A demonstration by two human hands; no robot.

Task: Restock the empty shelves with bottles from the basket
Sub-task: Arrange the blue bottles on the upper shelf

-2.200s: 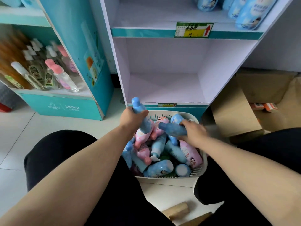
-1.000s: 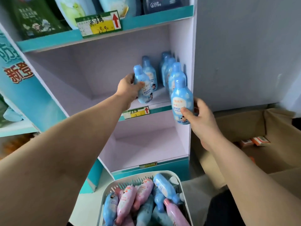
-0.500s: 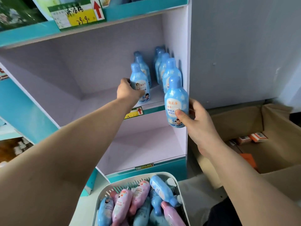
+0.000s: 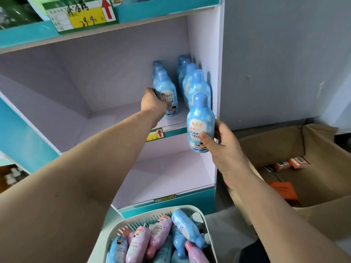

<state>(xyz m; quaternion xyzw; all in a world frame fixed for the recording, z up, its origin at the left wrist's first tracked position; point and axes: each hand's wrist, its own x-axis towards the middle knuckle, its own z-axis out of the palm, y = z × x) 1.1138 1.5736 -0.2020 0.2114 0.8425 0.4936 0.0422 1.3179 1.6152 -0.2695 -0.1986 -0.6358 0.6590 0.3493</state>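
Progress looks slight: a few blue bottles (image 4: pixel 190 78) stand at the right end of the middle shelf (image 4: pixel 114 114), while the rest of it and the lower shelf (image 4: pixel 161 171) are bare. The basket (image 4: pixel 112 230) below holds a heap of pink and blue bottles lying on their sides. Of the hands, the left hand (image 4: pixel 153 103) reaches out at arm's length and grips an upright front bottle (image 4: pixel 168 92) on the shelf, while the right hand (image 4: pixel 226 149) holds a second bottle (image 4: pixel 200 124) upright by its lower half, just before the shelf's front edge, not yet set down.
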